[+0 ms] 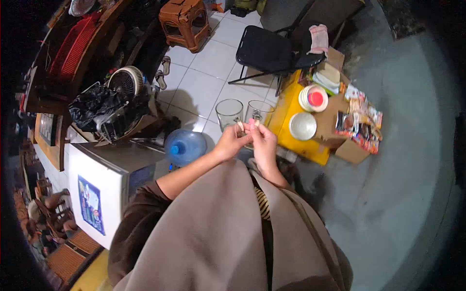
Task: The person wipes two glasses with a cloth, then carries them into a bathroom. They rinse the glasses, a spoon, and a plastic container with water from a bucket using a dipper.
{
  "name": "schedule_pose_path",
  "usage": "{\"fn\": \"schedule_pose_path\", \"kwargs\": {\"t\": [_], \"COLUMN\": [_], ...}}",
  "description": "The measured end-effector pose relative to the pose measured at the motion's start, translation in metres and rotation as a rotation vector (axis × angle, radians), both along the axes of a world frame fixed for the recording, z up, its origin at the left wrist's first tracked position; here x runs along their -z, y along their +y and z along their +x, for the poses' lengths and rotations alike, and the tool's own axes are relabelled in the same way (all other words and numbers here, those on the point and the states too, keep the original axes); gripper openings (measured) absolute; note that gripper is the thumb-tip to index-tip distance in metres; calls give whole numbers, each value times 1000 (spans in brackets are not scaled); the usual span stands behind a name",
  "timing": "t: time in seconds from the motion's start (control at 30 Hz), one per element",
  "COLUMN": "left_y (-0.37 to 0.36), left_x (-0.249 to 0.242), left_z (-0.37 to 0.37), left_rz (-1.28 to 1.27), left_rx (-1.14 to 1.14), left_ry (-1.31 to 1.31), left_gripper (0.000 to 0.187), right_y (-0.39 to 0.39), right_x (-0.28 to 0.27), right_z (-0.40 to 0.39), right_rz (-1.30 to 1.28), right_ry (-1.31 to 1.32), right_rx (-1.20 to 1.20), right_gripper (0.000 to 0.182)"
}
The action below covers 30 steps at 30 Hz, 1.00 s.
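The left hand [231, 143] and right hand [263, 145] pinch the handles of the left glass mug [224, 112] and right glass mug [253, 109], likely rigid, slippery and breakable, beside the yellow worktop's [311, 152] left edge.

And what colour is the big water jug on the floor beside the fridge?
Translucent blue jug; it shows in the head view.

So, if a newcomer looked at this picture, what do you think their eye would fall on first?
Probably the two clear glasses, side by side near mid-picture, right at the fingertips of the left hand and right hand. Next might come the bright yellow surface to the right, with its white tubs, then the big blue bottle left of the hands.
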<state>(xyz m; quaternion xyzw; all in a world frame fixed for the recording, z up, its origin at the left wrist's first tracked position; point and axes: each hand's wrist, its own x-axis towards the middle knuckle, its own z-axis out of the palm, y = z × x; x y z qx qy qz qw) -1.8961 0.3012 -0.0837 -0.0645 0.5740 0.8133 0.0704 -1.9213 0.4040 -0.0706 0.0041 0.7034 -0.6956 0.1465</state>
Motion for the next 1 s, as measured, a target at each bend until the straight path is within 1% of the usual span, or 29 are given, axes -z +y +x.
{"fn": "schedule_pose_path", "kwargs": {"t": [0.03, 0.1, 0.13, 0.17, 0.2, 0.23, 0.27, 0.3, 0.33, 0.37, 0.4, 0.43, 0.47, 0.5, 0.53, 0.57, 0.6, 0.63, 0.67, 0.7, 0.73, 0.77, 0.83, 0.87, 0.9, 0.97, 1.0], "left_y": [-1, -6, -7, -6, -9, -13, -14, -17, -19, -20, -26, -29, -34, -40, -47, -55, -68, -82, -96, -112, -128, -143, -178, -199, -216, -253, -273], "left_x": [6, 4, 7, 5, 0, -6, -12, -17, -20, -23, -27, -25, -23, -23, -29, -37, -39, -41, -44, -49, -51, -49, -45, -32, -25, -20, -24], "left_z": [-23, -68, -89, -109, -129, -146, -164, -186, -205, -219, -234, -247, -258, -268, -277, -288, -296, -304, -311, -319, -326, -333, -346, -351, -360, -380, -390], "left_rz": [-41, -161, -75, -86, -143, -202, -191, -207, -141, -69, -34, -38, -47, -54, -70, -60, -76, -93, -98, -72, -43, -41, -71, -60, -63, 124, 98], "left_rx": [6, 3, -15, -32, -27, -13, -39, -37, -87, -139, -130, -168, -190, -216, -239, -254, -267, -278, -294, -301, -306, -315, -334, -324, -326, -322, -252], "left_ry": [4, -82, -59, -60, -118, -180, -154, -151, -172, -201, -227, -203, -198, -194, -216, -224, -275, -328, -336, -359, -380, -384, -353, -312, -305, -288, -287], "left_gripper": [16, 15, 15, 15, 16, 17, 20, 20, 18, 17, 16, 17, 17, 17, 17, 17, 18, 18, 18, 21, 25, 25, 26, 25, 25, 26, 25], "right_y": [0, 5, 11, 19, 27, 31, 43, 54, 71, 83, 91, 121, 135, 147, 154, 165, 175, 162, 141, 161, 151, 140, 113, 93, 62, -18, -72], "right_x": [4, 7, 6, 1, 1, -11, -26, -32, -19, -6, -5, 47, 71, 98, 109, 129, 150, 133, 105, 151, 151, 152, 147, 144, 128, 75, 44], "right_z": [-24, -74, -105, -135, -164, -193, -223, -261, -299, -341, -378, -436, -473, -506, -526, -541, -558, -548, -540, -556, -559, -566, -584, -595, -601, -596, -592], "right_rz": [-18, 33, 70, 100, 70, 37, 7, 51, 1, 15, 23, 240, 821, 981, 1275, 1448, 1591, 1487, 1400, 1339, 1476, 1478, 890, -8, -14, -463, -443], "right_ry": [25, 95, 108, 111, 62, 11, -124, -95, 12, 110, 144, 230, 428, 464, 306, 220, 97, -79, -230, -174, -82, -78, 14, 7, 12, -81, -74], "right_rx": [-18, -185, -303, -411, -462, -505, -488, -448, -361, -250, -116, -71, 120, 261, 261, 258, 147, 195, 245, 347, 485, 474, 653, 587, 587, 404, 471], "right_gripper": [25, 28, 28, 28, 28, 27, 26, 24, 21, 18, 17, 16, 18, 25, 32, 41, 44, 45, 43, 38, 30, 30, 27, 22, 22, 16, 19]}}
